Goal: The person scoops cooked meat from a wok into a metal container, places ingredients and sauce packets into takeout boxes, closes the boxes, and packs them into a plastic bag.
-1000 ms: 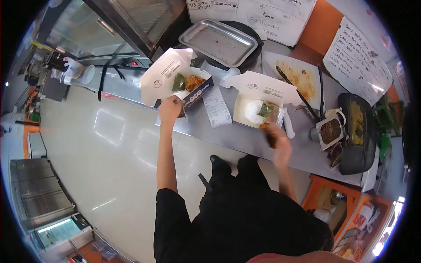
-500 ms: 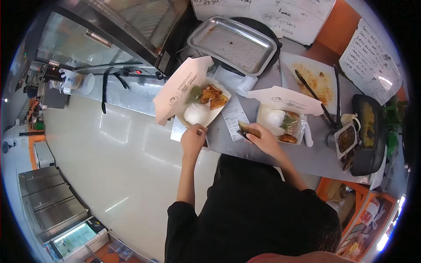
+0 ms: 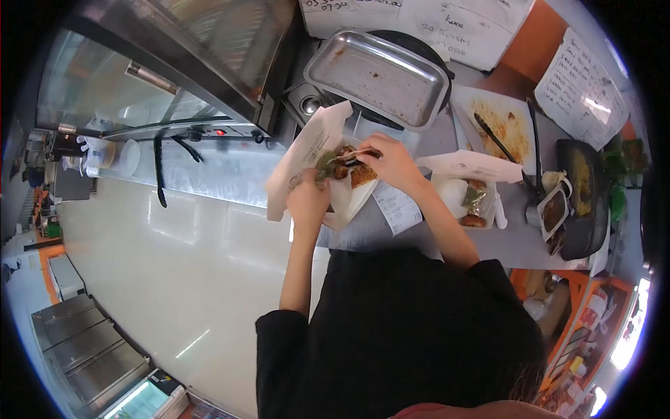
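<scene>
Left hand: the left hand (image 3: 308, 199) is over the near edge of the left box (image 3: 354, 213), back of the hand up, fingers curled inward beside the green garnish (image 3: 325, 163); whether they grip anything cannot be told.
Left arm: the forearm rises nearly upright from the black sleeve, the wrist close to straight.
Right hand: the right hand (image 3: 389, 165) reaches in over the other side of the same box, its fingertips pinching a thin brown item (image 3: 361, 153) above the food.
Right arm: the forearm slants up and to the left from its sleeve, crossing between the two boxes, above the counter.
Between the hands: the fingertips point toward each other, near but apart.
Left box contents: white rice (image 3: 340, 195), partly hidden by the left hand; a browned fried piece (image 3: 363, 176) below the right fingers; the garnish at the lid side.
Left box lid: the lid (image 3: 304, 162) is raised, leaning to the left of the left hand.
Right box: the right box (image 3: 466, 222) lies on the counter with its lid raised, holding a rice mound (image 3: 451, 194) and a clear packet (image 3: 481, 200).
Between the boxes: a printed receipt (image 3: 399, 211), flat, partly below the right forearm.
Behind: a metal tray (image 3: 380, 77), beyond both hands.
</scene>
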Demonstrator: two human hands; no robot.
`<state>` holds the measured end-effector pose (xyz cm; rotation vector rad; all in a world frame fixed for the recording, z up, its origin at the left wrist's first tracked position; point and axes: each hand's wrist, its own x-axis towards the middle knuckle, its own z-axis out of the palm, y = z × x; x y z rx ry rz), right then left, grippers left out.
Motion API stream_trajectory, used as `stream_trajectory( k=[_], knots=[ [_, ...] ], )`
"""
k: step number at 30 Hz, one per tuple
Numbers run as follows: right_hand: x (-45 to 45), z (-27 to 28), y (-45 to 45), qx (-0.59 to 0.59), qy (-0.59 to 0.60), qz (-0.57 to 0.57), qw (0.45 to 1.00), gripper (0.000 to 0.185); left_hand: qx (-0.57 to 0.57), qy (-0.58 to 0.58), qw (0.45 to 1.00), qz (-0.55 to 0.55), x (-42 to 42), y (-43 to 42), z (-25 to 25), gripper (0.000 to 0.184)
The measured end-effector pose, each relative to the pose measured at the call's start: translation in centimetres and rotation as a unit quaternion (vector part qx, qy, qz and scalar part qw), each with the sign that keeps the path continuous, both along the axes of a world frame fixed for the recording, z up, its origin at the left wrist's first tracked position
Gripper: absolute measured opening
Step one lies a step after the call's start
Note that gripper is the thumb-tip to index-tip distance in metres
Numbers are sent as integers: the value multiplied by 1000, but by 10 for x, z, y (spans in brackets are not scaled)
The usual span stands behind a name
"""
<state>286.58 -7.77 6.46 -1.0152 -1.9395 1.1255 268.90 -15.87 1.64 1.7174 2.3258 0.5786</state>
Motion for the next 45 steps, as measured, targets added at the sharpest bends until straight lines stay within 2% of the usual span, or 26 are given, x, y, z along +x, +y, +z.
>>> stream_trajectory(
  k=[2,5,8,11,14,17,19,20,22,23,26,29,32,36,39,41,44,45],
  knots=[
    [-1,-2,3,-89,18,3,996,8,7,5,1000,1,-1,9,-4,17],
    [2,-7,-2,-53,-38,37,997,10,40,-23,999,3,-6,8,2,11],
    [-3,-20,-7,109,-59,90,988,10,90,-40,995,-3,-15,-8,21,8],
    [-20,-14,-4,146,-44,138,979,9,94,12,995,-36,-32,-13,35,9],
    [-38,-11,1,-37,6,166,985,8,93,91,986,-108,-48,-8,41,10],
    [-50,-12,2,-85,-2,121,989,9,58,171,965,-188,-55,-1,27,9],
    [-57,-13,1,-43,-29,88,995,9,33,212,954,-208,-53,5,13,10],
    [-61,-16,1,-22,-41,70,996,9,30,200,958,-201,-53,5,8,10],
    [-75,-54,-2,27,-4,51,998,11,23,173,966,-190,-54,5,1,10],
    [-80,-60,-4,51,12,42,998,11,59,129,973,-181,-52,-1,9,14],
    [-83,-51,-14,124,-2,128,984,17,-51,-33,998,-20,-40,-33,25,23],
    [-96,-78,-18,93,-103,172,975,22,-92,-29,995,25,-34,-61,16,31],
    [-99,-46,-21,147,-193,227,943,24,-165,-267,944,106,-42,-71,-28,37],
    [-94,-57,-20,91,-198,247,944,23,-96,-327,935,94,-37,-73,-57,40],
    [-88,-43,-19,61,-222,291,929,19,-38,-356,926,118,-29,-74,-73,36],
    [-90,-46,-11,11,-233,325,917,17,-77,-336,930,127,-26,-71,-58,34],
    [-92,-56,-1,76,-226,362,901,17,-106,-303,939,123,-25,-65,-40,32],
    [-92,-59,-2,98,-259,377,884,17,-113,-291,942,119,-26,-65,-37,32]
  ],
)
